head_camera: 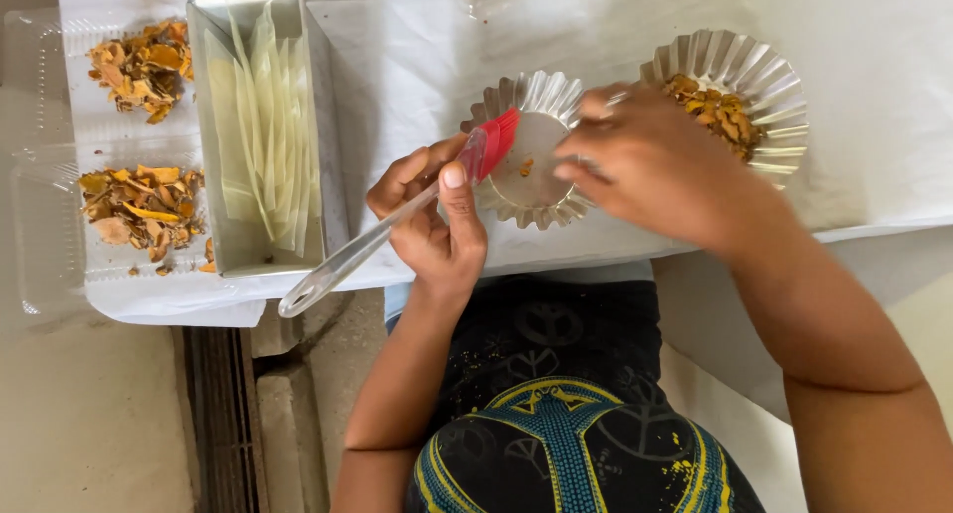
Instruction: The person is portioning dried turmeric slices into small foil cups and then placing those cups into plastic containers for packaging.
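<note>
Left hand (429, 215) is closed around the clear handle of a silicone pastry brush (397, 220), thumb laid flat along the shaft; the red bristle head (496, 141) rests on the rim of the near fluted foil cup (531, 150), at about 9 o'clock of that cup. Right hand (650, 165) pinches the cup's rim at 3 o'clock, fingers curled, steadying it on the white paper table cover (874, 106).

The cup is almost bare: one or two orange flakes on its floor. A second fluted foil cup (759, 81), at 2 o'clock from the first, holds a heap of dried orange-brown chips (715, 111).

At 9 o'clock of the hands stands a rectangular metal tin (328, 155) of pale translucent strips (260, 126); further left are two piles of the same orange chips (139, 210).

Judgement: brushing goes best with short light strokes following the flutes, since thin foil dents easily. The right-hand pinch should stay firm but shallow, so the rim is not crushed.
</note>
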